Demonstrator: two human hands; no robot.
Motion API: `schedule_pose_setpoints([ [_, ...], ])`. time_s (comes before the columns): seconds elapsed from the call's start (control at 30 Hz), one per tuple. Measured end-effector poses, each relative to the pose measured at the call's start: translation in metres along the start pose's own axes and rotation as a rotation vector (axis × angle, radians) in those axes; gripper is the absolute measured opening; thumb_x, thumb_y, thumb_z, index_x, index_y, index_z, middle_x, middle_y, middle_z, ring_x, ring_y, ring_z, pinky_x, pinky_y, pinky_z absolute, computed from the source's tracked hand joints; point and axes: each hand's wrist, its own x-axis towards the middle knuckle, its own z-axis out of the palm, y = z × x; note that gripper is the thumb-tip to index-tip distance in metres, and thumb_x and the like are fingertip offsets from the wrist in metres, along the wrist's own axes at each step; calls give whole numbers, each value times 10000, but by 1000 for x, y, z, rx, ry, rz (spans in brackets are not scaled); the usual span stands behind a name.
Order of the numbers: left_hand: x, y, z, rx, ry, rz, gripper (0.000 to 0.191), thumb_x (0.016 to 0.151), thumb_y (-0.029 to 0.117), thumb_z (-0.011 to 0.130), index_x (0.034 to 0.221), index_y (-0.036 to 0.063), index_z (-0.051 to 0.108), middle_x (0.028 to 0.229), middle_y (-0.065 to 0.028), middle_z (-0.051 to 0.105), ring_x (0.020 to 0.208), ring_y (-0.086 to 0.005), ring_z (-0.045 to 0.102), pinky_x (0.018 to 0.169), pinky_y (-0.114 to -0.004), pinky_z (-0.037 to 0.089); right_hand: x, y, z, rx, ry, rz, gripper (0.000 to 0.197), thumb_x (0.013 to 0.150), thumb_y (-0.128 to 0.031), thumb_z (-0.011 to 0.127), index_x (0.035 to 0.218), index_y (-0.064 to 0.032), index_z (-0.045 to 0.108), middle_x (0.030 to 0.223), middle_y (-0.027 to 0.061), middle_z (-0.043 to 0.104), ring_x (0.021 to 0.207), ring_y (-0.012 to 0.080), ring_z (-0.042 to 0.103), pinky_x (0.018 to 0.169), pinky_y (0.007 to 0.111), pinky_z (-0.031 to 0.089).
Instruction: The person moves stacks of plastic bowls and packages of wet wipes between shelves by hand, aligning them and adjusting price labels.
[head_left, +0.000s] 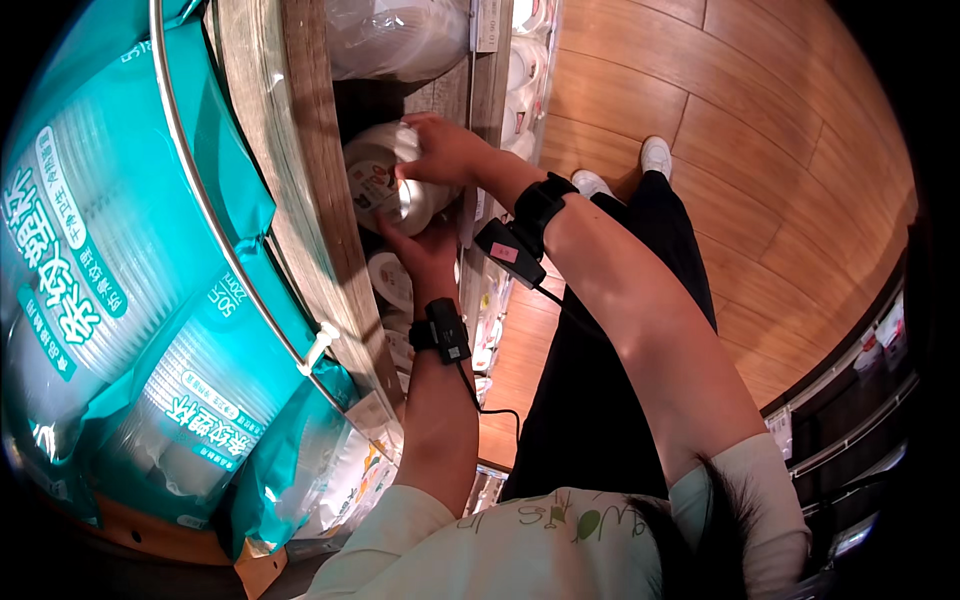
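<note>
Both hands are at a shrink-wrapped stack of pale disposable bowls or cups (379, 161) with a printed label, inside a wooden shelf compartment. My right hand (442, 154) grips its near side from above, thumb and fingers spread over the wrap. Under the lower end of the stack lies my left hand (426, 251), palm up and touching it; its fingers are partly hidden behind the stack. Just below, in the same compartment, more round wrapped packs (391, 281) stand in a row. Each wrist carries a black strap with a small device and a cable.
Teal bags of plastic cups (202, 375) fill the left side behind a metal rail (202, 195). A wooden shelf edge (322, 187) runs beside the compartment. Clear-wrapped packs (397, 37) lie above. Lower shelf goods (523, 90) border the wood-plank floor (750, 150). Black racks (855, 450) stand at right.
</note>
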Motion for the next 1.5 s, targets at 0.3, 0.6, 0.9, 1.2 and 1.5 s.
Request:
schedule_pose_setpoints([
  [0.3, -16, -1, 0, 45, -37, 128, 745, 791, 554, 553, 1373, 138, 344, 1394, -94, 360, 1279, -281, 353, 1057, -488, 273, -43, -22, -5, 112, 121, -93, 773, 638, -294, 728, 1254, 19, 382, 1224, 226, 438, 1166, 385, 427, 989, 405, 359],
  [0.6, -43, 14, -15, -20, -167, 120, 703, 864, 575, 445, 1383, 119, 316, 1405, -116, 344, 1282, -313, 346, 1062, -470, 291, -118, -76, -23, 166, 198, -96, 845, 546, -181, 746, 1285, -67, 355, 1321, 184, 315, 1245, 403, 319, 1031, 443, 323],
  [0.9, -81, 14, -62, 262, -280, -1, 710, 815, 402, 618, 1382, 95, 320, 1355, -123, 423, 1228, -318, 428, 1013, -484, 374, -230, -92, -44, 177, 271, 134, 996, 579, -170, 779, 1385, -108, 199, 1291, 245, 237, 1204, 428, 291, 970, 438, 380],
  [1.2, -123, -28, -139, 367, -324, -209, 538, 916, 329, 490, 1357, 70, 322, 1328, -90, 435, 1186, -246, 469, 991, -422, 402, -288, -161, -76, 103, 48, 33, 622, 692, -128, 661, 1262, -23, 435, 1138, 200, 445, 1046, 324, 458, 815, 371, 444],
  [1.5, -151, -48, -56, -85, -332, -634, 469, 909, 319, 505, 1286, 79, 362, 1247, -77, 457, 1130, -235, 488, 955, -415, 421, -201, -88, -80, 727, -134, 374, 168, 858, -59, 453, 997, -31, 542, 706, 98, 542, 630, 211, 582, 582, 331, 462],
])
